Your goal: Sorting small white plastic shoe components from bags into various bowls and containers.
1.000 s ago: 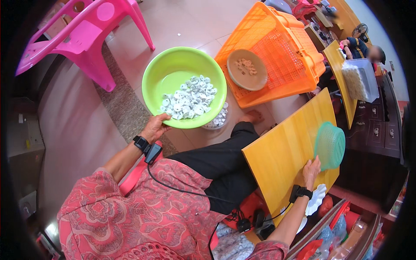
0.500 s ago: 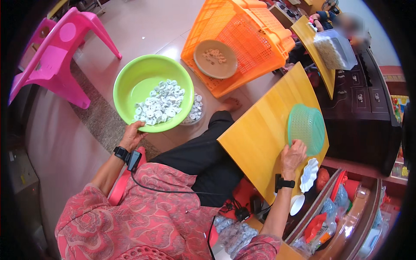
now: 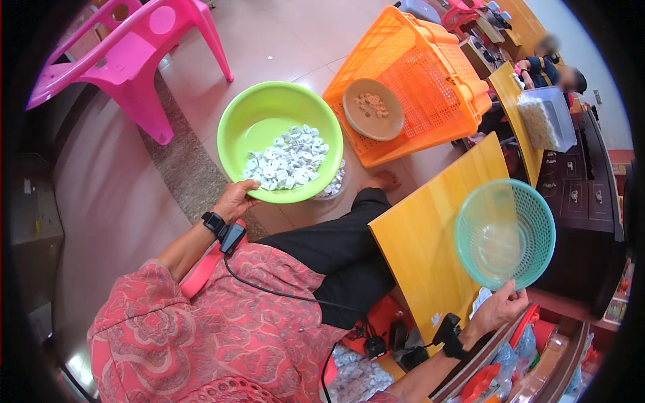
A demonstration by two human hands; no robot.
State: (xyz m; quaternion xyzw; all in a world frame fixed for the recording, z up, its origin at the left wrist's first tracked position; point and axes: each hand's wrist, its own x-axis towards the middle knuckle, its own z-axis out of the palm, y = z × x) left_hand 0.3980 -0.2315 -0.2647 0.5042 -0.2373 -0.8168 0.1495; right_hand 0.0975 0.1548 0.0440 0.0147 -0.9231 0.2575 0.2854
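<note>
Room: tiled floor, pink chair off to the left, orange crate up ahead with a brown bowl at its near left
Board: yellow one on the right, sitting skewed next to the person's black-trousered leg
Basket: teal, mesh, round, over the right part of the board and poking past its edge. Can't tell if it's resting there or lifted
Right hand: fingers closed in a pinch on the basket's near rim, so the basket is straight ahead of them, leaning a bit left
Basket's aim: mouth up and kinda toward the camera, you can see right inside. It's round, so no real long axis
Basin: lime green, left of the board, out past the knees
Left hand: clamped on the basin's near-left rim, with the bowl of it going ahead and to the right of the fingers
Basin's aim: mouth up too, also round, white pieces heaped toward the near-right side
Tub: clear, more white pieces, half hidden behind the basin's near-right edge
Gap: basin and basket are well apart, with a chunk of board between; left hand's nearer the basin, right hand's nearer the basket
</note>
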